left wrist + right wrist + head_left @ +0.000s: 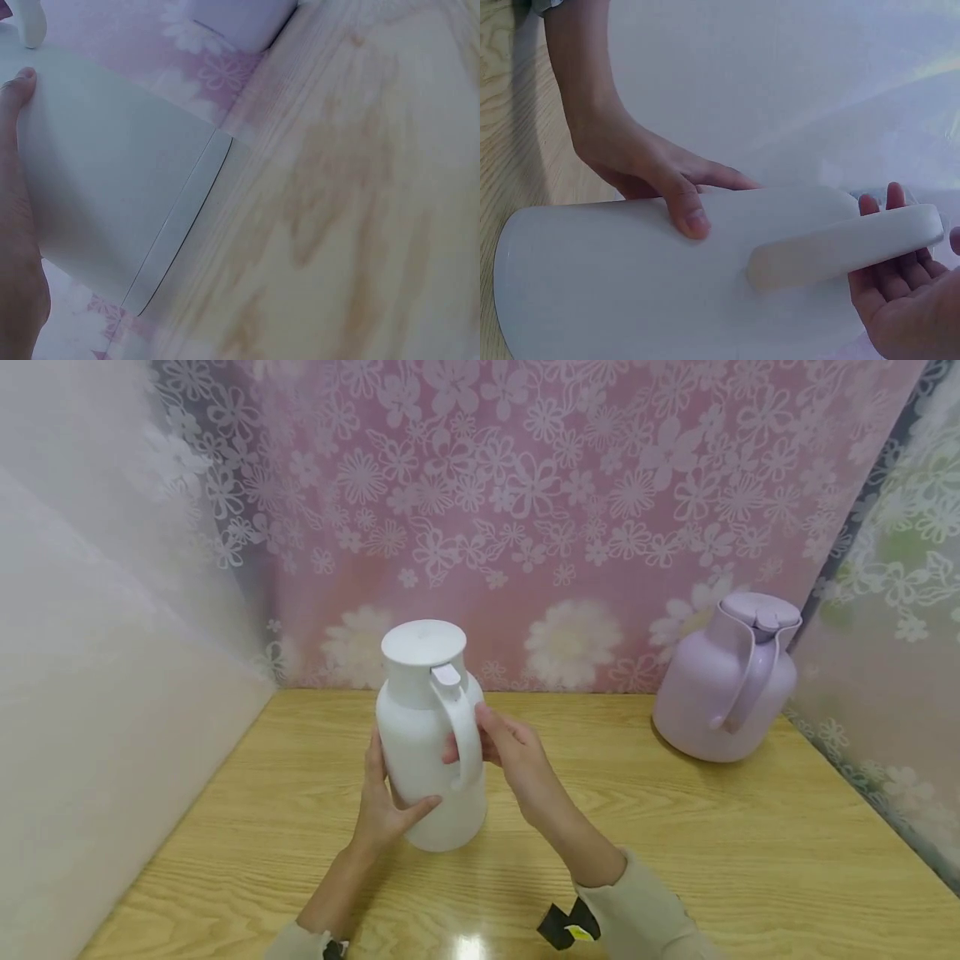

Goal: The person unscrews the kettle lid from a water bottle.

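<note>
White jug (423,739) stood upright on the wooden surface (637,827), left of middle, somewhat forward of the back edge, handle (467,739) facing the person. Left hand (382,808) held its left side, thumb spread wide from the fingers, thumb across the front. Right hand (521,756) had fingers hooked through and curled round the handle; couldn't tell how firmly. Lilac jug (693,693) sat near the back right corner, well apart. Pink floral cloth (562,468) hung behind the back edge.

No readable text, labels, brands, numbers or signs in any of 3 views.
</note>
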{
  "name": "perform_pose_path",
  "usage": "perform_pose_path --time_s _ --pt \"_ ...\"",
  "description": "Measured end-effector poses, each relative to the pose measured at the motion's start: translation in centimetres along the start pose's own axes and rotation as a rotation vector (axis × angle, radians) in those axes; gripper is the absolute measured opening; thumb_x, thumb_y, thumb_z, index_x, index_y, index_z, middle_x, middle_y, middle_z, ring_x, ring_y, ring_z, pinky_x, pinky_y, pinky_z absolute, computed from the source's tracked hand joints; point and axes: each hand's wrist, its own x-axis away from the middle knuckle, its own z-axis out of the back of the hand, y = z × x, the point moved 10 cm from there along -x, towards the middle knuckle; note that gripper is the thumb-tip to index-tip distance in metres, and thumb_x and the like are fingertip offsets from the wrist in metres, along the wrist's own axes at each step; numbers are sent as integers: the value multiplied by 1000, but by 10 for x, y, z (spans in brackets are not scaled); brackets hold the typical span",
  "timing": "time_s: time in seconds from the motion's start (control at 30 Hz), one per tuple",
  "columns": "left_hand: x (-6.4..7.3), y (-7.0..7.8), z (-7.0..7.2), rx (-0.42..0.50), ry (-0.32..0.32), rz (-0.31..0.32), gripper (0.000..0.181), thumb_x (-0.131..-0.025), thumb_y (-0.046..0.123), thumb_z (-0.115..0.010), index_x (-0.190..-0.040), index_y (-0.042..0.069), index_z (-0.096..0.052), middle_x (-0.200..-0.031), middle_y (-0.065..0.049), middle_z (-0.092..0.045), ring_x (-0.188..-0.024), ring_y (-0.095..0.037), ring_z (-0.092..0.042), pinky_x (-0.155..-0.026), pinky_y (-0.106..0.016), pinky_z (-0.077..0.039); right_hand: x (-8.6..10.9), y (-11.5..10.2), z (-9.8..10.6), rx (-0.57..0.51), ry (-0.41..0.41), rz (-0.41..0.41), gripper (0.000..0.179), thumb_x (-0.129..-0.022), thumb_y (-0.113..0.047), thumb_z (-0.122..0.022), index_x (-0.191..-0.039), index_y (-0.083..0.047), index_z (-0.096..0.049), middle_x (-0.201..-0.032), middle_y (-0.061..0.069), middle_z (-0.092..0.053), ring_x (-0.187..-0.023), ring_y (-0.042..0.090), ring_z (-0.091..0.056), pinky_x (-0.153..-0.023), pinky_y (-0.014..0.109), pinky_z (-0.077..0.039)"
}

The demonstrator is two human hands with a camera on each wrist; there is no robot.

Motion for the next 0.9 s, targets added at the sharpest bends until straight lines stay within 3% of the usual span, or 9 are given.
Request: perform_pose_path --time_s 0.13,0.4,0.53,0.7,0.8,0.9 --pt "0 0 -2 16 -7 -14 106 -75 39 -73 -141 -8 -5 -141 -23 -23 -119 -23 -37 -95 -30 -32 -2 4 -6 -52 -48 -52 48 -96 -37 -45 -88 6 -64 -75 11 -67 -77 28 -65 -81 41 -47" --pt "-1 -4 3 99 47 -15 101 -78 35 -73 -139 -12 -9 -139 -16 -32 -118 -16 -40 -95 -26 -33 -3 2 -9 -45 -60 -20 46 -97 -33 -46 -88 8 -64 -75 12 -67 -75 26 -66 -79 41 -48" --pt "-5 0 8 123 72 -23 94 -80 33 -71 -140 -10 -13 -142 -13 -29 -123 -18 -36 -99 -29 -30 -3 3 -9 -41 -51 -17 46 -97 -33 -46 -89 8 -64 -74 12 -67 -76 25 -66 -78 41 -49" --pt "-21 19 22 85 121 -133 85 -84 34 -66 -134 -16 -19 -139 -32 -23 -128 -36 -28 -104 -47 -23 -3 1 -9 -36 -46 -4 48 -97 -36 -46 -88 8 -64 -73 13 -66 -75 27 -66 -78 40 -49" --pt "-32 35 33 -4 163 -206 82 -85 40 -63 -130 -18 -26 -134 -39 -24 -128 -39 -25 -104 -48 -20 -2 1 -9 -43 -42 2 48 -97 -35 -45 -88 8 -64 -73 13 -66 -74 28 -66 -78 40 -49" --pt "-46 55 40 -97 183 -254 78 -86 44 -60 -128 -16 -33 -134 -36 -28 -129 -37 -24 -104 -45 -20 -1 1 -8 -45 -41 6 48 -97 -35 -44 -87 8 -63 -73 14 -66 -74 28 -66 -78 40 -49"
